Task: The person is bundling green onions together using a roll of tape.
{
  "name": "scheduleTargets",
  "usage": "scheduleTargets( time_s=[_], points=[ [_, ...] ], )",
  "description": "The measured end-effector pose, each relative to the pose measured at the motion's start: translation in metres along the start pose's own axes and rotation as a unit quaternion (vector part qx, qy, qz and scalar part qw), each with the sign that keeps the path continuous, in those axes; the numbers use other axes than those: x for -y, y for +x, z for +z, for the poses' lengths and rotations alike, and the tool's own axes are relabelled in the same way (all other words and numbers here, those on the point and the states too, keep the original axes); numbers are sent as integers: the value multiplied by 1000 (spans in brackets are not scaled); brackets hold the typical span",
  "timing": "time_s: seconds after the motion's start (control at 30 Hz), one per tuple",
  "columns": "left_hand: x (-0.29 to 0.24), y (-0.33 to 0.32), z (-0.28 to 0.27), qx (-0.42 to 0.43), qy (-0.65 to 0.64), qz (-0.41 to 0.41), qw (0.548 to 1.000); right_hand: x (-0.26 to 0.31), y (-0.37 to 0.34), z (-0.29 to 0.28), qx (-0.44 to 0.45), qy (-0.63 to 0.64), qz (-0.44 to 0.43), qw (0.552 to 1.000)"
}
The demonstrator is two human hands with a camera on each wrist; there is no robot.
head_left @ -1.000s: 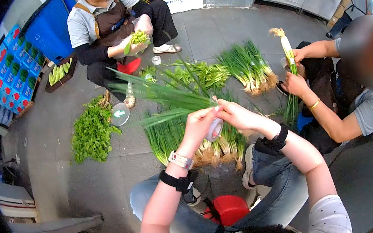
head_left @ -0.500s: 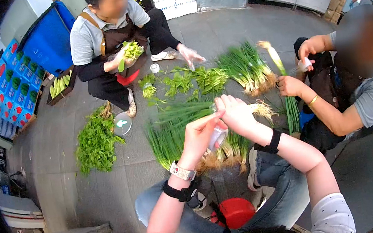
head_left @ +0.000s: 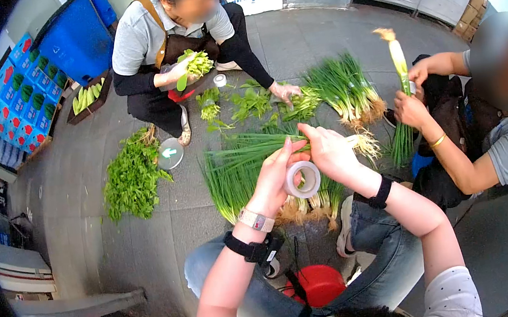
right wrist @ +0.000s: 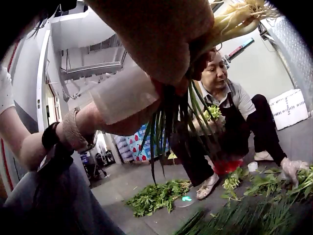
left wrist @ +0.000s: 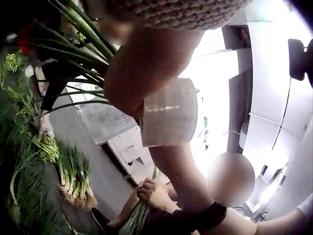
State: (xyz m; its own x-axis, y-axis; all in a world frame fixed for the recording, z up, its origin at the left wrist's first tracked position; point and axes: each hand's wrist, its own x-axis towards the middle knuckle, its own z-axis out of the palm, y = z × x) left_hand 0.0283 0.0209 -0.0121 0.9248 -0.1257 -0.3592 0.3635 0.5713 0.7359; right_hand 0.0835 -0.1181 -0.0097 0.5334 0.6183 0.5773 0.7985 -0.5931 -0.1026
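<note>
My right hand [head_left: 334, 152] grips a bunch of green onions [head_left: 364, 143], its pale roots sticking out to the right and its green leaves trailing left. My left hand [head_left: 275, 175] holds a roll of clear tape [head_left: 315, 179], with the roll's open ring turned toward the head camera. Thumb and fingertips of the left hand come right up to the onion stalks beside the right hand. From the left wrist, the tape roll [left wrist: 171, 112] shows side on. In the right wrist view, onion roots [right wrist: 244, 12] poke out past the right hand [right wrist: 151, 39].
More green onions [head_left: 226, 187] lie on the floor below my hands, and tied bunches [head_left: 347, 90] lie farther back. Leafy greens [head_left: 132, 173] are at left. One person reaches a gloved hand [head_left: 286, 92] to greens; another holds an onion bunch [head_left: 397, 61]. A red bucket [head_left: 320, 285] stands between my legs.
The onion bunch has swung lower, and its roots now show right of my right hand. The tape roll has turned ring-forward. The person opposite has reached down to the greens.
</note>
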Motion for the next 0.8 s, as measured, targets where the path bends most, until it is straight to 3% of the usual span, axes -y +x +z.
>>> scheduleTargets(
  time_s=[0.1,0.5,0.8],
  points=[
    [3,0,0,-10,2,1,1000,3,3,-9,75,-38,-23,996],
    [-8,-5,8,-28,60,37,997,-4,7,1,40,-29,-18,999],
    [-10,-4,1,-8,-1,15,1000,-3,13,-4,45,-35,-38,998]
  ],
)
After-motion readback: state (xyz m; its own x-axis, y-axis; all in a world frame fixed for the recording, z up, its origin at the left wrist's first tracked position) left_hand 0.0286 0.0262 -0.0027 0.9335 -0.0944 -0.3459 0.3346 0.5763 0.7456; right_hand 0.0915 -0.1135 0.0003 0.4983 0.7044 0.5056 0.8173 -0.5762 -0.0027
